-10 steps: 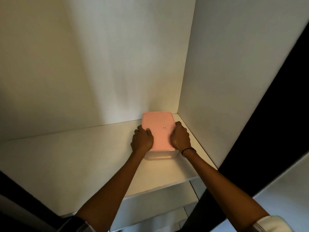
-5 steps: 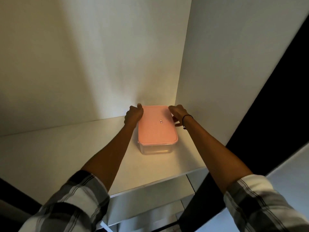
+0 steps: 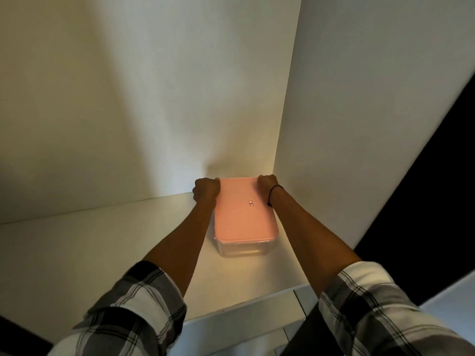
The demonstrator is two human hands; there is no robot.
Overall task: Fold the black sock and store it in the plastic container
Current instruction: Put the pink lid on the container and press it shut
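Note:
A clear plastic container [image 3: 241, 249] with a pink lid [image 3: 243, 211] stands on a white shelf [image 3: 102, 253], in the back right corner. My left hand [image 3: 205, 190] grips the container's far left corner. At the far right corner my right hand [image 3: 267, 182] grips it too, a dark band around that wrist. The lid is on. No black sock shows in this view; the container's inside is hidden by the lid and the dim light.
The white back wall [image 3: 154, 98] and right side wall [image 3: 347, 111] enclose the shelf. A lower shelf edge [image 3: 244, 327] shows below the front lip. A dark opening [image 3: 424, 214] lies to the right.
Both hands slid from the container's near end along its sides to the far corners. The container sits a little closer to the shelf's front edge.

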